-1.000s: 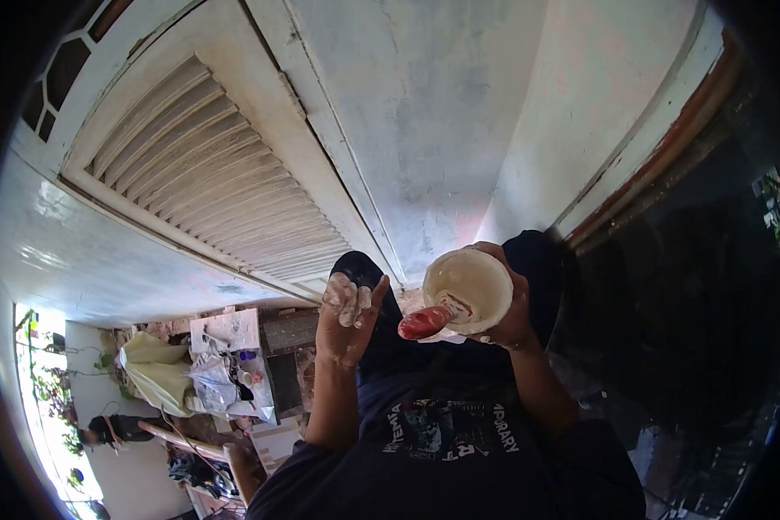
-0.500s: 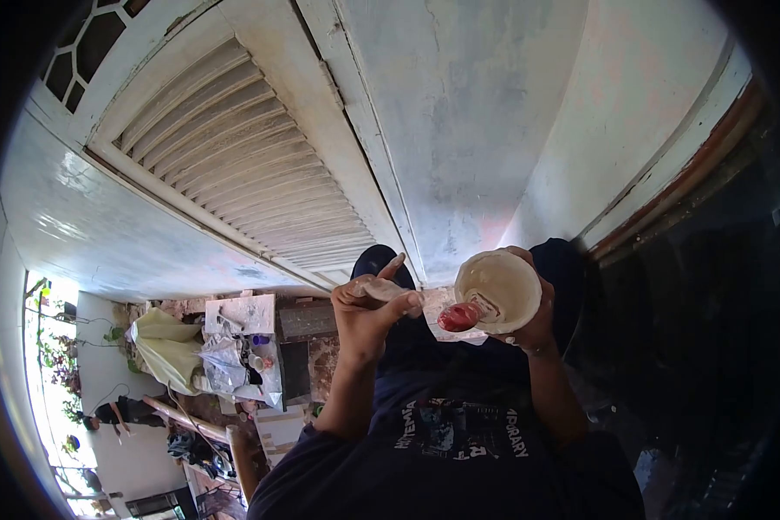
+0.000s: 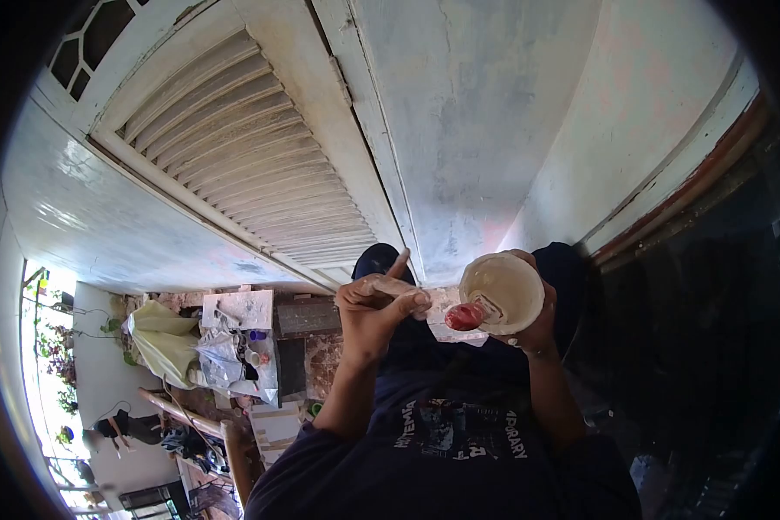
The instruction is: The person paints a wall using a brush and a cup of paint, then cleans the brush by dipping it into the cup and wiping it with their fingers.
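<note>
- Shirt first: my dark navy T-shirt with white printed lettering point(image 3: 459, 438) fills the bottom of the view, and both forearms rise from it.
- My left hand point(image 3: 374, 305), smeared with white paste, is curled tight. The thumb and fingertips point(image 3: 414, 300) pinch the edge of a pale paste-coated flat piece point(image 3: 442, 303), while one finger sticks up free.
- I cannot tell what that flat piece is. It lies between my two hands and runs under the rim of the tub.
- My right hand point(image 3: 536, 325) wraps from behind and below around a small round cream plastic tub point(image 3: 504, 290). The fingers are closed on its wall and the mouth is tipped towards me.
- A glossy red tool handle point(image 3: 464, 316) juts out over the tub's near rim, just beside my left fingertips. Its working end is hidden inside.
- Just behind the hands stands a weathered whitewashed wooden door panel point(image 3: 485, 121), patchy grey.
- To its left is a white louvred wooden shutter point(image 3: 243, 165).
- Well beyond, lower left, a cluttered worktable with bags and small pots point(image 3: 238, 342) stands in a yard.
- Farther still, a person in dark clothes point(image 3: 121, 426) is bent over.
</note>
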### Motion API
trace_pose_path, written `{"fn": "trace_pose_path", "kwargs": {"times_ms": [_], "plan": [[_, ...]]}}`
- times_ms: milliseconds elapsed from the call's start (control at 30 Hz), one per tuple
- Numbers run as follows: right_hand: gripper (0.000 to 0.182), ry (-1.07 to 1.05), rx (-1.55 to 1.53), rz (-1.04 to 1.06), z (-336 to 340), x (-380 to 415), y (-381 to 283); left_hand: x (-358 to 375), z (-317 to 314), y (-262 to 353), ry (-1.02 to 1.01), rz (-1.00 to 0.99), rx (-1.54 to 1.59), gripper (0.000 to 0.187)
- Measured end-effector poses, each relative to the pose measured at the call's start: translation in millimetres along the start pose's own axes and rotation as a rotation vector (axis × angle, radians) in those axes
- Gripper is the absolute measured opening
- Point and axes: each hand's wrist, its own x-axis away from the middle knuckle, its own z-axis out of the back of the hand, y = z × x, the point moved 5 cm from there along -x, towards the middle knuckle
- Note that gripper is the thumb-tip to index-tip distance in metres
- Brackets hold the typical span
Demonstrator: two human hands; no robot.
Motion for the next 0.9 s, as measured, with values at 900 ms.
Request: {"fn": "trace_pose_path", "kwargs": {"times_ms": [900], "plan": [[0.075, 0.023, 0.018, -0.052, -4, -1, 0, -3, -12, -3, 0.012, 0.047, 0.189, 0.035]]}}
